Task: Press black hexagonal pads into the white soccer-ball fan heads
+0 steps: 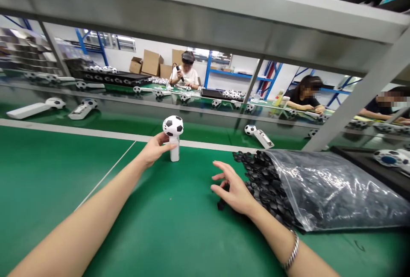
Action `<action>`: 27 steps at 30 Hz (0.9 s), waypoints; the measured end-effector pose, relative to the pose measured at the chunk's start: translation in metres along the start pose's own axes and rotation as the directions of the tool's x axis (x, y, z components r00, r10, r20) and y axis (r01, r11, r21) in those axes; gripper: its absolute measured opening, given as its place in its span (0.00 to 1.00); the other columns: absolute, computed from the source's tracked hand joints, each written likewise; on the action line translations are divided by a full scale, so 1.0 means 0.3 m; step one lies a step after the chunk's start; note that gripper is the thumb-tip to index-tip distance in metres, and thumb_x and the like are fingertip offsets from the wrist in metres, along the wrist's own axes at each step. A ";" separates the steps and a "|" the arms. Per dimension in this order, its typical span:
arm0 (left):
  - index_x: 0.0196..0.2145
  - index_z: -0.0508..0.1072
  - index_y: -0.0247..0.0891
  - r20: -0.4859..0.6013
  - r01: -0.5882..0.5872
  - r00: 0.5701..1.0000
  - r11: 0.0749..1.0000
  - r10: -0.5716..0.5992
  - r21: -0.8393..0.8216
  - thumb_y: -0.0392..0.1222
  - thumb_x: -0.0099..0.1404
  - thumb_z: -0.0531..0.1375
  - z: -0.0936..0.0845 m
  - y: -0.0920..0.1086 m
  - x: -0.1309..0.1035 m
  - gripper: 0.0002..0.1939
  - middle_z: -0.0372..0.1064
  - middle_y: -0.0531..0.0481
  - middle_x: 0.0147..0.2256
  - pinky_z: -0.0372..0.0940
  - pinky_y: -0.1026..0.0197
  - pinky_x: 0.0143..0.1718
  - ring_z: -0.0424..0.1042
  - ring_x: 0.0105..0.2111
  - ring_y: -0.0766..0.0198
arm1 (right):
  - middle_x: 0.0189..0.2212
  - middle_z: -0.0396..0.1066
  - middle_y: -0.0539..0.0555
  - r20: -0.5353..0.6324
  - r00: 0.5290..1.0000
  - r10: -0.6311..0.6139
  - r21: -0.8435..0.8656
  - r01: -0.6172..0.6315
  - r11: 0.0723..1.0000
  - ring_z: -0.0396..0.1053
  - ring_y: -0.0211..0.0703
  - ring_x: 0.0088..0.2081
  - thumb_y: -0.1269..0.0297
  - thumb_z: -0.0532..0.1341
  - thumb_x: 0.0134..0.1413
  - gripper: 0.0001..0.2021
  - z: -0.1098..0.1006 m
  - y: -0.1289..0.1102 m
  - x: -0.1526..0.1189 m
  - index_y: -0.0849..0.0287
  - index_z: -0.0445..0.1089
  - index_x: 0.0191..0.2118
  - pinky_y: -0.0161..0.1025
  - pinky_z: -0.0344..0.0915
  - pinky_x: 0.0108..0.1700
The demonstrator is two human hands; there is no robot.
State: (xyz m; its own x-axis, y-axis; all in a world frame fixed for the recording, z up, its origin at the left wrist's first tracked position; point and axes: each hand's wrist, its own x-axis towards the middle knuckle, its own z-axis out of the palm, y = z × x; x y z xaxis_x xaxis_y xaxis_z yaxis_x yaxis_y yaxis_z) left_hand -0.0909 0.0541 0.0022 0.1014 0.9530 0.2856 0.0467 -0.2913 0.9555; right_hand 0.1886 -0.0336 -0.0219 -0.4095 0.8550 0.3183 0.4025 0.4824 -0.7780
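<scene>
My left hand (157, 148) grips a white-handled device with a football-patterned head (173, 126), its fingers around the handle just below the ball. The device is upright over the green work surface (153, 225). To the right, my right hand (232, 187) is in the air with its fingers apart and nothing visible in them. Beside that hand, small black pieces (265, 178) spill from the mouth of a clear plastic bag (339, 187). One loose black piece (221, 204) lies just under the right hand.
Behind a pale edge strip (96, 132), more football-headed devices lie on a green belt, one (259, 136) showing its inside. A slanted metal post (355, 93) and an overhead beam (205, 7) frame the station. A black tray (346, 157) stands at right. Co-workers sit across.
</scene>
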 end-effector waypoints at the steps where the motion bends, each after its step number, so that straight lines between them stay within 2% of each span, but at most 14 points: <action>1: 0.43 0.68 0.38 0.006 0.002 1.000 1.000 -0.002 -0.026 0.43 0.47 0.66 -0.003 -0.002 0.000 0.25 0.68 0.45 0.43 0.59 0.52 0.48 0.66 0.44 0.55 | 0.55 0.48 0.56 0.004 1.000 0.004 0.000 -0.004 1.000 0.66 0.39 0.42 0.68 0.56 0.50 0.26 0.000 0.001 0.000 0.48 0.51 0.55 0.36 0.67 0.34; 5: 0.43 0.68 0.38 -0.023 0.023 0.999 0.992 -0.026 -0.125 0.42 0.46 0.67 -0.008 -0.009 -0.001 0.25 0.69 0.46 0.42 0.60 0.52 0.47 0.67 0.44 0.54 | 0.54 0.50 0.56 0.014 1.000 0.000 0.002 0.000 1.000 0.66 0.38 0.41 0.68 0.56 0.50 0.25 0.000 0.006 0.001 0.49 0.51 0.55 0.35 0.67 0.34; 8: 0.43 0.68 0.39 -0.030 0.017 0.999 0.992 -0.021 -0.125 0.41 0.45 0.67 -0.002 -0.011 -0.003 0.25 0.69 0.47 0.41 0.60 0.52 0.47 0.67 0.44 0.55 | 0.54 0.50 0.56 0.016 1.000 -0.007 0.009 0.007 1.000 0.67 0.38 0.41 0.68 0.56 0.50 0.25 0.003 0.008 0.001 0.49 0.52 0.55 0.35 0.67 0.33; 12: 0.42 0.68 0.37 -0.014 0.011 1.000 0.999 -0.012 -0.042 0.40 0.44 0.67 0.010 -0.020 -0.004 0.26 0.69 0.45 0.41 0.60 0.52 0.47 0.67 0.43 0.55 | 0.53 0.51 0.56 0.017 1.000 -0.001 0.004 0.001 1.000 0.67 0.37 0.40 0.69 0.56 0.50 0.25 0.005 0.004 0.002 0.49 0.52 0.54 0.35 0.67 0.34; 18: 0.44 0.66 0.36 -0.058 0.034 0.998 0.996 -0.029 0.082 0.43 0.42 0.67 0.014 -0.068 0.003 0.30 0.69 0.44 0.41 0.60 0.51 0.46 0.67 0.43 0.54 | 0.53 0.51 0.56 0.010 1.000 -0.007 -0.003 0.007 1.000 0.67 0.38 0.40 0.68 0.56 0.50 0.24 0.004 0.000 0.002 0.50 0.53 0.54 0.35 0.68 0.33; 24: 0.39 0.67 0.33 0.011 0.075 0.997 0.977 -0.079 0.201 0.39 0.39 0.68 0.024 -0.103 -0.017 0.26 0.71 0.47 0.32 0.65 0.54 0.37 0.71 0.33 0.56 | 0.53 0.52 0.57 0.014 1.000 0.000 -0.030 0.000 1.000 0.67 0.39 0.40 0.66 0.54 0.52 0.23 0.006 0.012 0.002 0.50 0.52 0.55 0.36 0.69 0.33; 27: 0.39 0.67 0.34 0.014 0.080 0.996 0.964 -0.087 0.253 0.38 0.40 0.67 0.022 -0.112 -0.025 0.25 0.71 0.48 0.32 0.66 0.56 0.35 0.71 0.32 0.57 | 0.52 0.54 0.57 0.013 1.000 0.000 -0.052 0.000 0.999 0.68 0.40 0.40 0.64 0.54 0.53 0.22 0.007 0.017 0.002 0.49 0.52 0.55 0.36 0.69 0.32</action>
State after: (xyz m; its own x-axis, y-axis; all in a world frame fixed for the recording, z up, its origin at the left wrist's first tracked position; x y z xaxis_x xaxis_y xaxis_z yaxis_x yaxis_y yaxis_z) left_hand -0.0868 0.0563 -0.0326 0.1109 0.9734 0.2006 0.3042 -0.2254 0.9256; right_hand 0.1888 -0.0311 -0.0267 -0.4201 0.8526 0.3109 0.4443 0.4919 -0.7487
